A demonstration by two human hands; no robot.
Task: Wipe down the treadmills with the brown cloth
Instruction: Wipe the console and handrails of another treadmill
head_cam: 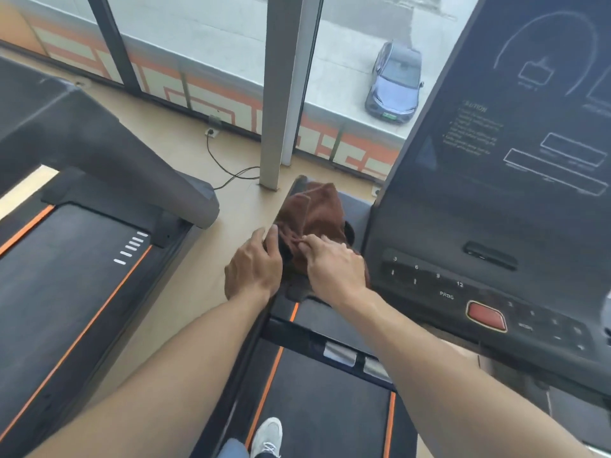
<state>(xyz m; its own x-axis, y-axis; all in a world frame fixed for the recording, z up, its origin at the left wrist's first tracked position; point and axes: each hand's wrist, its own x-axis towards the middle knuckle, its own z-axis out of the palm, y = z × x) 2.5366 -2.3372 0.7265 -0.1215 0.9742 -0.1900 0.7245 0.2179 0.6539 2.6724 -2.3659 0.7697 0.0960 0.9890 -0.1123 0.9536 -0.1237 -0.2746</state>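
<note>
We stand on the nearer treadmill [317,401], whose belt fills the lower middle of the frame while its dark console [515,180] rises along the right edge; a second treadmill [69,276] lies across the left side, with bare floor between the two. The brown cloth [317,213] sits bunched on the left side shelf of the near treadmill, just left of the console's base, at the centre of the frame. Its long axis runs from our hands up toward the pillar [281,94], so the cloth lies directly ahead of both sets of fingers, not off to either side. That is the relation the next move turns on, as we judge it: both hands meet the cloth at its near edge, and the bulk of it lies beyond them. Our right hand [334,266] sits slightly further up the frame, its thumb and forefinger pinching a fold of the near edge. Our left hand [254,266] is at the shelf's left rim, fingers curled over the edge where the cloth's corner meets it; whether they actually grip the fabric we cannot tell. The cloth looks soft and thick, rust-brown, creased into several loose folds with one flap turned over along its left side; it seems to need spreading or regathering before it will wipe well.
</note>
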